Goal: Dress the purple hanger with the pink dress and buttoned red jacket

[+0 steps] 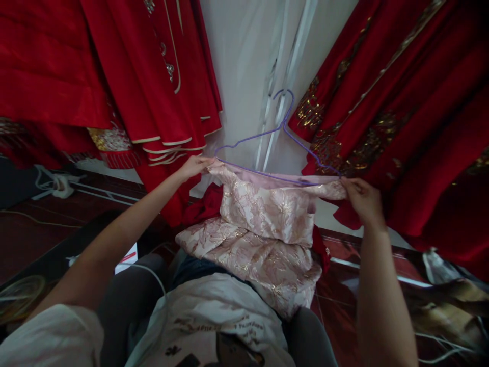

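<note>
A pink brocade garment (263,224) with gold pattern hangs from a purple wire hanger (282,130) held out in front of me, and its lower part drapes onto my lap. My left hand (194,165) pinches the garment's left shoulder at the hanger's left end. My right hand (362,199) is closed on the right shoulder at the hanger's right end. The hanger's hook points up toward the white wall. A red lining or cloth (204,204) shows behind the pink fabric.
Red embroidered dresses (145,76) hang at left, and more red gowns with gold trim (401,112) at right. A white wall (248,66) lies between them. Dark red floor tiles (34,224) carry white cables (57,184). My knees and white shirt (214,316) fill the foreground.
</note>
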Demonstrator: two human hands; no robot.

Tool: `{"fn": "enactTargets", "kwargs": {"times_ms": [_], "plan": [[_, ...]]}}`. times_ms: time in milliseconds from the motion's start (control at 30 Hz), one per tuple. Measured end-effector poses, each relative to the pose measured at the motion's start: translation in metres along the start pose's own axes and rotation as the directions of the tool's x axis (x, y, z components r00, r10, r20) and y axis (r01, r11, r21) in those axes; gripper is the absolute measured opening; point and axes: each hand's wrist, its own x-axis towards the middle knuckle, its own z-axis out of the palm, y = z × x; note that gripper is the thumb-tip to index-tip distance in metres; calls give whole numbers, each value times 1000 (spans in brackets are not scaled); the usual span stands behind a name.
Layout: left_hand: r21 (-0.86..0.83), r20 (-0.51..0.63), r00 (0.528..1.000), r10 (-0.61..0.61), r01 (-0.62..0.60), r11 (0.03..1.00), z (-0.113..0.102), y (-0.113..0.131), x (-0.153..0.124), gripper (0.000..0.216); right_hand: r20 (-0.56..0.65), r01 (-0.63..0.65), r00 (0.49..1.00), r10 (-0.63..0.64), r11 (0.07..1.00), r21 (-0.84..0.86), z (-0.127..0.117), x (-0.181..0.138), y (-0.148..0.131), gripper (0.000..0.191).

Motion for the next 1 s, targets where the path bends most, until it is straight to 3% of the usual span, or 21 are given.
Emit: {"fn": "enactTargets", "kwargs": {"times_ms": [100,200,267,333,400,467,633,733,833,933,1000], "plan": [[205,142,990,21,-50,977,7,-10,-23,43,246,-113,963,108,994,4,5,-18,19,27],[457,372,912,173,-342,821,35,12,-46,23,455,-156,883,115,986,54,11,-33,16,37],[524,458,824,333,-553,648,63,40,-56,23,431,-115,901,58,988,107,16,-39,3,39],[526,487,715,501,-698,485,92,69,-59,22,310,-55,951,11,989,134,20,-43,-13,38],[494,513,613,601,-783,378,117,88,-53,23,228,-25,974,-2,993,117,22,-48,-27,36],[497,511,562,650,-811,309,136,91,-39,20,222,-7,975,-11,997,79,21,-54,-37,34],[613,494,600,630,-754,238,176,44,-12,17,251,69,965,-79,997,46,21,-61,-43,30],[712,297,680,670,-625,319,195,27,-30,22,234,57,969,-75,995,80,22,-58,-34,30],[726,131,709,692,-544,420,201,37,-68,25,171,4,985,-19,996,89,16,-55,-27,28],[729,123,702,702,-543,415,189,55,-100,24,75,-34,997,30,998,50,4,-55,-22,26],[739,145,702,698,-546,396,172,61,-106,23,33,-45,999,44,999,21,-5,-55,-18,25]]}}
